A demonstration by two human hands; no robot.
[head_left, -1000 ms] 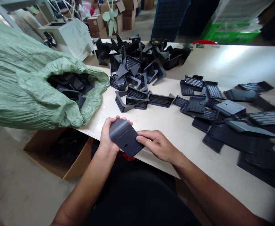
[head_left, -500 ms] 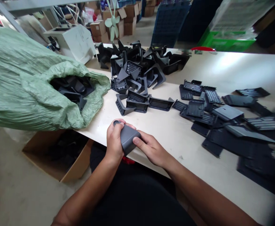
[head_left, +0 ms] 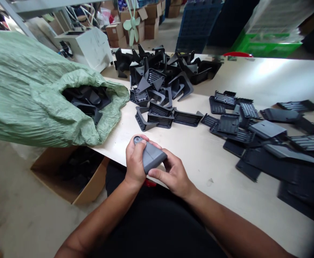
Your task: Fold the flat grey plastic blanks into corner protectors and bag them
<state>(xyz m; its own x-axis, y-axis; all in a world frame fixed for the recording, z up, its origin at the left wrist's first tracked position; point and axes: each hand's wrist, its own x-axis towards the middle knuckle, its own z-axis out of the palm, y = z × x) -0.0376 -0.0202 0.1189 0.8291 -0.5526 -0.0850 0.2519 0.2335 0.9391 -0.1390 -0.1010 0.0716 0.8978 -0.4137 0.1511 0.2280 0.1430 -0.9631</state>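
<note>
Over the table's front edge I hold a dark grey plastic housing (head_left: pixel 153 157) with a round hole at its far left corner. My left hand (head_left: pixel 135 159) is closed around its left side, the thumb lying on top near the hole. At the opposite end, my right hand (head_left: pixel 174 175) grips the housing between the thumb at the near edge and fingers behind it. Beyond my hands lie black bracket-shaped plastic parts (head_left: pixel 160 116), some with slatted faces. What the housing's underside looks like is hidden.
On the left a green woven sack (head_left: pixel 38 96) lies open-mouthed with dark parts inside. Below it stands a cardboard box (head_left: pixel 92 188) holding dark pieces. Flat slatted panels (head_left: pixel 228 123) are spread over the right of the table (head_left: pixel 189 150). A white machine (head_left: pixel 88 46) stands behind the sack.
The housing has turned in my hands, showing more of its flat top face. My right fingers have shifted around its end, and the thumb is lower. The camera view has moved slightly left.
</note>
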